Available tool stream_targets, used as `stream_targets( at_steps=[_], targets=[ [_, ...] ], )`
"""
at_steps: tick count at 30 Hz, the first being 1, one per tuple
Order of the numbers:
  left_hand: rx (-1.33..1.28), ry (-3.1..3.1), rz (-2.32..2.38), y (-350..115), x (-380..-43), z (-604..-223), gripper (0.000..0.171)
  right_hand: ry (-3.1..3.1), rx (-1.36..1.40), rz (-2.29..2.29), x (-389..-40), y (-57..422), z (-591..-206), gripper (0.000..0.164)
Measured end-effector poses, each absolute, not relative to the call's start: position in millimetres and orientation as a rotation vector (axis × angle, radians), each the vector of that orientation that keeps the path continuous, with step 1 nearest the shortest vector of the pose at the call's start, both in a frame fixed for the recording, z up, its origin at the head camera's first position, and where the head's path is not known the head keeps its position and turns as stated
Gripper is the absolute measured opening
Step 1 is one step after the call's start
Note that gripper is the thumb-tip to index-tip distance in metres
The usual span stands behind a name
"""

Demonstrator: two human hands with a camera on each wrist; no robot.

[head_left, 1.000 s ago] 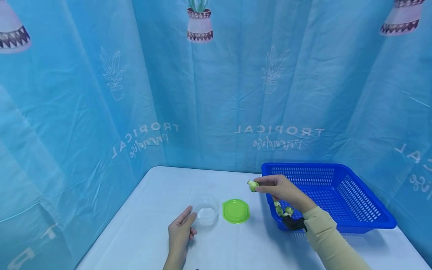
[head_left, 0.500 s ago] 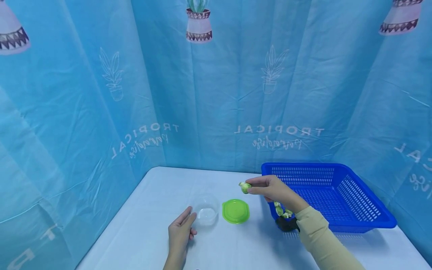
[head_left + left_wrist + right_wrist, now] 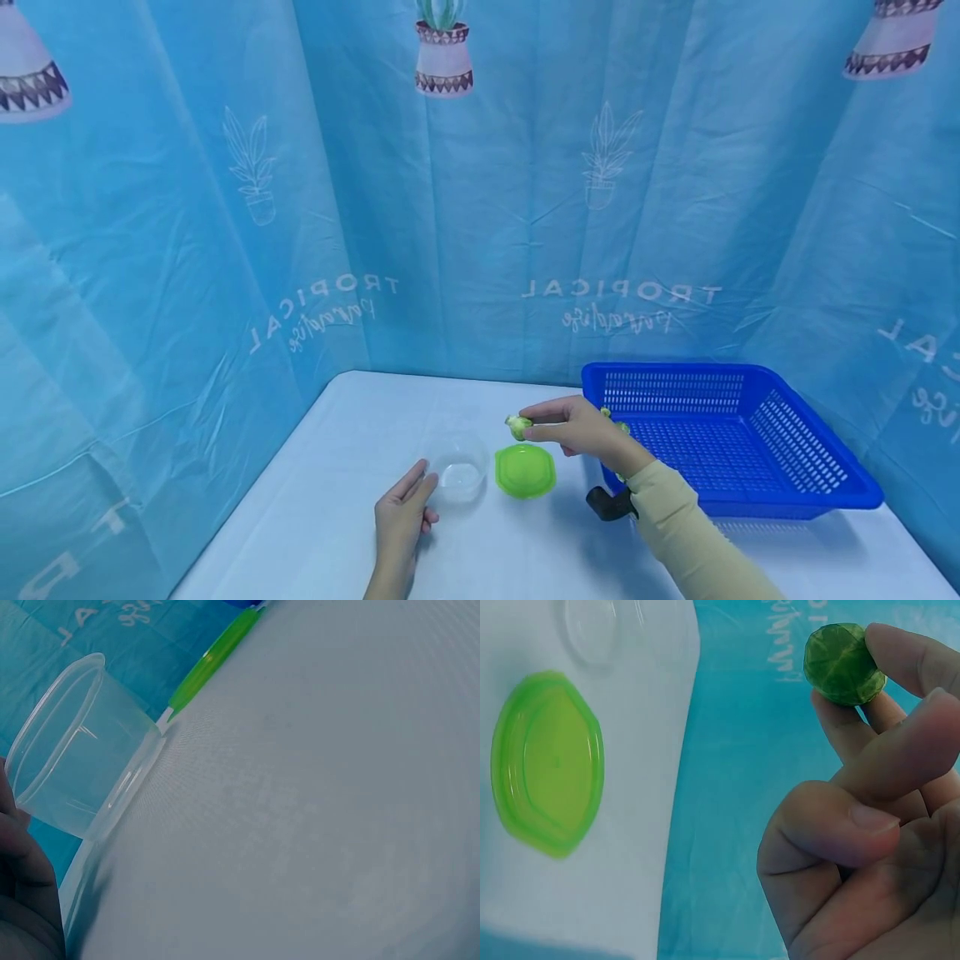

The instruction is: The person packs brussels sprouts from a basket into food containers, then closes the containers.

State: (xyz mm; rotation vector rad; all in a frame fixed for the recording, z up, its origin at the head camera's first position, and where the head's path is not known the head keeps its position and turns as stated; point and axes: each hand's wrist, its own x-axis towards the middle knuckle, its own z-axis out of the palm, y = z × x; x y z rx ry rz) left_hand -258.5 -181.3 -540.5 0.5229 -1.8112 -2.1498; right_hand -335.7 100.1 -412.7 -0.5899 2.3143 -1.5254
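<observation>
In the head view my right hand (image 3: 585,429) pinches a Brussels sprout (image 3: 517,427) between fingertips and thumb, held up just beyond the green lid (image 3: 525,472). The right wrist view shows the round green sprout (image 3: 844,666) at the fingertips. Left of the lid, a clear plastic container (image 3: 459,468) stands upright on the table, its top uncovered. My left hand (image 3: 403,508) holds this container by its near-left rim, thumb and fingers at the edge. In the left wrist view the container (image 3: 86,754) looks see-through, with nothing visible inside.
A blue perforated basket (image 3: 795,508) stands at the right of the white table (image 3: 315,533). Several more sprouts (image 3: 622,427) lie at its left end, partly behind my right arm. A dark strap-like piece (image 3: 611,503) sits at my right wrist. Blue curtains (image 3: 480,250) surround the table.
My right hand has carried the sprout leftward from the basket's edge to beyond the lid. The left hand and the container have stayed in place.
</observation>
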Motion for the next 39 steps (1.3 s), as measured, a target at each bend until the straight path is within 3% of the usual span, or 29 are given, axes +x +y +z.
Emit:
stream_targets(
  at_steps=[39],
  targets=[
    [0.553,-1.828,-2.139,-183,-260,-540,0.048,2.297,-0.332,-1.602,-330,29,-485,0.041]
  ],
)
